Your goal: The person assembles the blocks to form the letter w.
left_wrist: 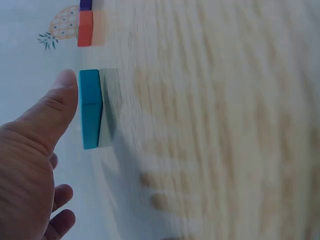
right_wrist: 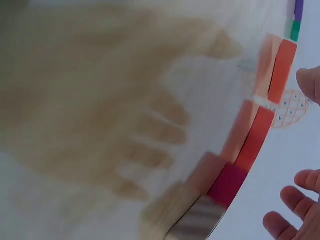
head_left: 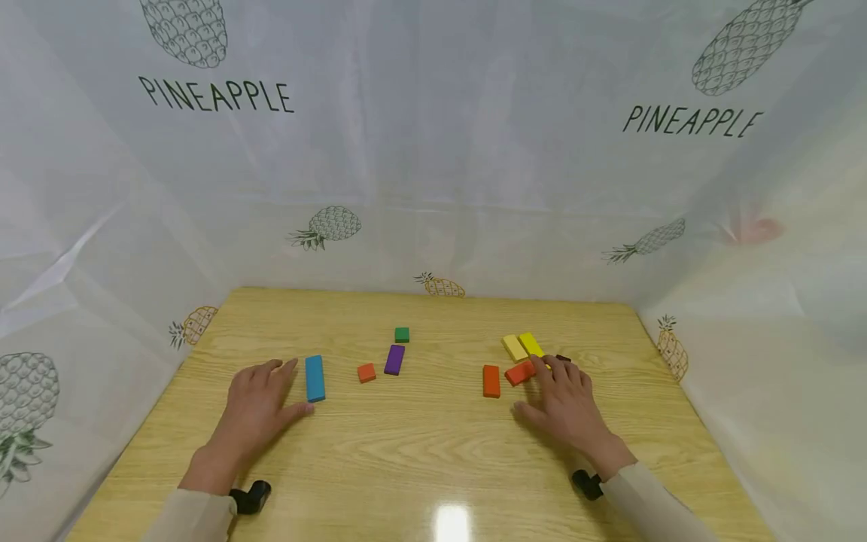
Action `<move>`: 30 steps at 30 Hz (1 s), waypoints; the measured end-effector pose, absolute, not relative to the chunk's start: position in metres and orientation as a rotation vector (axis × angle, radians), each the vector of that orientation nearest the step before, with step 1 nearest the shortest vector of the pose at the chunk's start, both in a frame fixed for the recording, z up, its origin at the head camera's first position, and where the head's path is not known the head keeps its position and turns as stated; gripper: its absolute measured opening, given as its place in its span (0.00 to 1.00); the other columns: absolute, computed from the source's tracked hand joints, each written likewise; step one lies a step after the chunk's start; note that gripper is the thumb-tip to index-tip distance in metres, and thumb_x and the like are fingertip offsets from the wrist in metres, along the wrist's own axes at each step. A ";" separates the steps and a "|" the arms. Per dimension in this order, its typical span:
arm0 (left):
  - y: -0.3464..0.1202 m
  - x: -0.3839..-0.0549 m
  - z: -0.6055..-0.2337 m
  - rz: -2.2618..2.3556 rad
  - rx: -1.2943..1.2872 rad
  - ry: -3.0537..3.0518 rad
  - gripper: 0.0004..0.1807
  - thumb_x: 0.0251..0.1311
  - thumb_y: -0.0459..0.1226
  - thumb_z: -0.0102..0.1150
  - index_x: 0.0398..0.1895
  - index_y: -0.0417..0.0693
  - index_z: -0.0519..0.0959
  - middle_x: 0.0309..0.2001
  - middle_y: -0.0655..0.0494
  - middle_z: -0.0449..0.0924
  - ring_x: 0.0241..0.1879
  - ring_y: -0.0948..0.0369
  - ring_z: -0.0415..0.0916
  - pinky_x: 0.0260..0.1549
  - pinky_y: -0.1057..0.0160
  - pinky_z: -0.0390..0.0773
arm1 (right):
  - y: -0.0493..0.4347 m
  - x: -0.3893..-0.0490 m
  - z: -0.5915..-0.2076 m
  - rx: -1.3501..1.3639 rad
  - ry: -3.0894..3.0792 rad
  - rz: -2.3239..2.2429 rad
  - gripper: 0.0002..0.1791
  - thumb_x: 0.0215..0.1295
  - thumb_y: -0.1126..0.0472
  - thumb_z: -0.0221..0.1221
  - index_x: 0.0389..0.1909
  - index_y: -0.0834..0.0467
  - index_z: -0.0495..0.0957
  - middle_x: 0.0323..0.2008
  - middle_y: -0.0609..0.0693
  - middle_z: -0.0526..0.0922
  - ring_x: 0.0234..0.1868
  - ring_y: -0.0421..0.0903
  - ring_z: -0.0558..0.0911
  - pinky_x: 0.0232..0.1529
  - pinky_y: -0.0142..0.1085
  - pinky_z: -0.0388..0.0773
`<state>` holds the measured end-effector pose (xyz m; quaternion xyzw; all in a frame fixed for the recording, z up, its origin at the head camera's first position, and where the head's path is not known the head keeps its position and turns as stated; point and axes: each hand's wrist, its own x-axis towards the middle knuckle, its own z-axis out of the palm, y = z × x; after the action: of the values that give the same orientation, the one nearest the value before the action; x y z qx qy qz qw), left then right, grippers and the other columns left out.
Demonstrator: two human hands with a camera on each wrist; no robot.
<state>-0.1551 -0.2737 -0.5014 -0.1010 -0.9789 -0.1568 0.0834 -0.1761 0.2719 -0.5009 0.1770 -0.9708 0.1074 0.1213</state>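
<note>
We see a pineapple-print curtain behind the pale wood table. The left hand, thumb spread from its fingers and gripping nothing, is nearer the blue block: at its 2 o'clock, long axis roughly 12-to-6. The right hand, also spread, has the smaller red block at 10 o'clock; we cannot tell whether they touch.

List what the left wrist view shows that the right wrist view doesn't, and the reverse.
Only the left wrist view: left hand, blue block, small orange block.

Only the right wrist view: right hand, green block, orange-red block, red block, magenta block, brownish block.

Both: table, purple block cut off by the frame edge, orange pineapple print.
</note>
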 end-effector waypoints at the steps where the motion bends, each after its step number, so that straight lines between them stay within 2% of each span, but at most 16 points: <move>1: -0.274 -0.156 -0.501 -0.468 -0.293 -2.918 0.49 0.64 0.60 0.70 0.78 0.40 0.67 0.70 0.30 0.68 0.68 0.29 0.61 0.66 0.26 0.57 | 0.268 -0.179 -0.500 0.536 -2.838 0.307 0.49 0.64 0.36 0.70 0.77 0.61 0.66 0.69 0.65 0.70 0.68 0.68 0.68 0.63 0.69 0.65; 7: -0.276 -0.164 -0.502 -0.477 -0.266 -2.938 0.48 0.62 0.60 0.72 0.77 0.42 0.69 0.68 0.31 0.70 0.67 0.29 0.62 0.64 0.24 0.59 | 0.250 -0.196 -0.500 0.651 -2.856 0.232 0.45 0.65 0.37 0.68 0.75 0.59 0.69 0.67 0.63 0.72 0.66 0.66 0.70 0.61 0.65 0.68; 16: -0.274 -0.180 -0.505 -0.518 -0.278 -3.015 0.52 0.58 0.66 0.71 0.79 0.45 0.68 0.69 0.33 0.70 0.68 0.30 0.60 0.63 0.21 0.57 | 0.240 -0.213 -0.501 0.819 -2.806 0.140 0.36 0.63 0.41 0.68 0.67 0.59 0.78 0.61 0.58 0.77 0.58 0.61 0.75 0.50 0.57 0.71; 23: -0.274 -0.188 -0.501 -0.517 -0.277 -3.094 0.58 0.57 0.69 0.69 0.81 0.43 0.64 0.70 0.33 0.69 0.68 0.31 0.60 0.62 0.21 0.56 | 0.238 -0.220 -0.498 0.857 -2.885 0.097 0.34 0.64 0.42 0.65 0.65 0.58 0.79 0.62 0.57 0.77 0.60 0.60 0.74 0.52 0.56 0.71; 30: -0.271 -0.193 -0.500 -0.502 -0.272 -3.113 0.59 0.54 0.71 0.69 0.80 0.43 0.66 0.67 0.34 0.71 0.65 0.32 0.63 0.59 0.22 0.60 | 0.240 -0.222 -0.498 0.882 -2.889 0.100 0.31 0.65 0.43 0.65 0.62 0.58 0.80 0.60 0.56 0.78 0.58 0.58 0.75 0.53 0.55 0.72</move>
<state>-0.1928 -0.2710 -0.5002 -0.0860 -0.9835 -0.1587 -0.0115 -0.2216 0.2396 -0.4983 0.2913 -0.9542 0.0329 0.0595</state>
